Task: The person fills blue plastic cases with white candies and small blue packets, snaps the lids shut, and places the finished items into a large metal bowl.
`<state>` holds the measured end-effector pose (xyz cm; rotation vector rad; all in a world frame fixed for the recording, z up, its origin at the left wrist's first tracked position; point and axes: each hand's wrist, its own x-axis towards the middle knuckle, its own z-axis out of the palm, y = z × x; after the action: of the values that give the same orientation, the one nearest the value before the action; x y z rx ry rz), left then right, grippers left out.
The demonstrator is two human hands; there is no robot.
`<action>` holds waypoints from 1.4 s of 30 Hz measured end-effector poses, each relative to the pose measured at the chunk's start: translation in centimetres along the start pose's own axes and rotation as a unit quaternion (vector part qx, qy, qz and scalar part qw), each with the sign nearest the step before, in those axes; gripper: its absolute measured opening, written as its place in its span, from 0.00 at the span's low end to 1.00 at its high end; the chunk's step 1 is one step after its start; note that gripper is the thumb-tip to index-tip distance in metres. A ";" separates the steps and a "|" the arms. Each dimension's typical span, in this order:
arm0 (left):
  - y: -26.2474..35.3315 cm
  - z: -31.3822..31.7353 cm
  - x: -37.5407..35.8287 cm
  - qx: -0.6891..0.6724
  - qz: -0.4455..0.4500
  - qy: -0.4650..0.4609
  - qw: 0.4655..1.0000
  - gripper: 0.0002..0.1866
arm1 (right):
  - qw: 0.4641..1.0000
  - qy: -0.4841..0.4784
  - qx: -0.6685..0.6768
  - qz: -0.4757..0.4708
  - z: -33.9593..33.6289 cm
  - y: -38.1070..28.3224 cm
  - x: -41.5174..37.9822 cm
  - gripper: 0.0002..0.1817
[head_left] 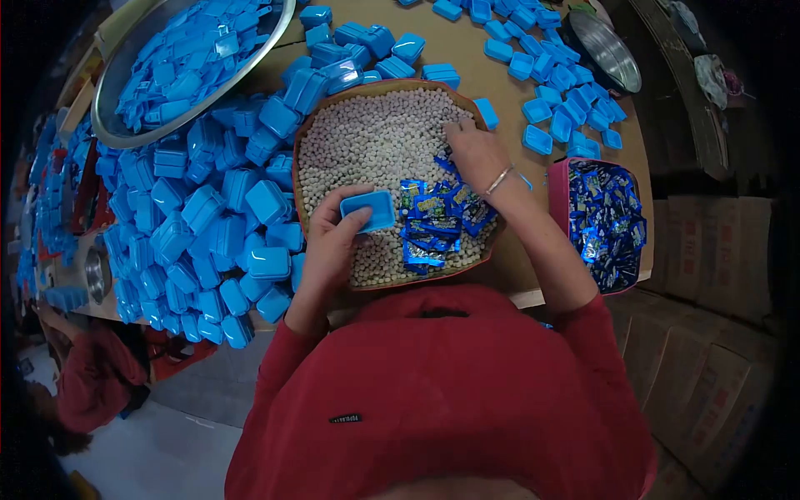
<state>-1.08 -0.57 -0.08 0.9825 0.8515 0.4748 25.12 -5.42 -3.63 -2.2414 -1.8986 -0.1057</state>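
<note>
My left hand (332,237) grips a small open blue plastic box (371,207), thumb inside it and fingers behind, above a wide tray (297,171) of small pale round pellets (375,125). Nothing but the thumb shows inside the box. My right hand (477,154), with a bracelet at the wrist, is over the tray's right side, its fingers curled down at the pellets; whatever they hold is hidden. Several shiny blue printed sachets (433,221) lie on the pellets between my hands, nearest to the box and below the right hand.
Closed blue boxes (204,208) are heaped left of the tray. A metal basin (108,125) of flat blue pieces stands upper left. Open blue boxes (537,139) lie upper right. A pink-sided bin (558,200) holds more sachets. Cartons (717,250) stand right; a co-worker's sleeve (96,375) shows lower left.
</note>
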 end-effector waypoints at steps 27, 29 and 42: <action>-1.2 -0.1 1.9 -0.056 0.010 0.021 0.998 0.20 | 0.960 -0.111 0.257 -0.020 -2.1 -4.6 -2.4 0.09; -1.0 -0.2 2.0 -0.076 0.014 0.000 0.997 0.19 | 0.959 -0.017 0.281 -0.046 -2.5 -3.3 -2.9 0.04; 0.8 1.0 0.7 -0.132 0.065 -0.139 0.979 0.24 | 0.865 0.060 0.491 0.082 -7.8 -9.8 -2.3 0.06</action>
<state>0.19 -0.23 0.60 0.8377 0.4603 0.5318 15.73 -7.73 4.57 -1.5885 -1.2222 0.5974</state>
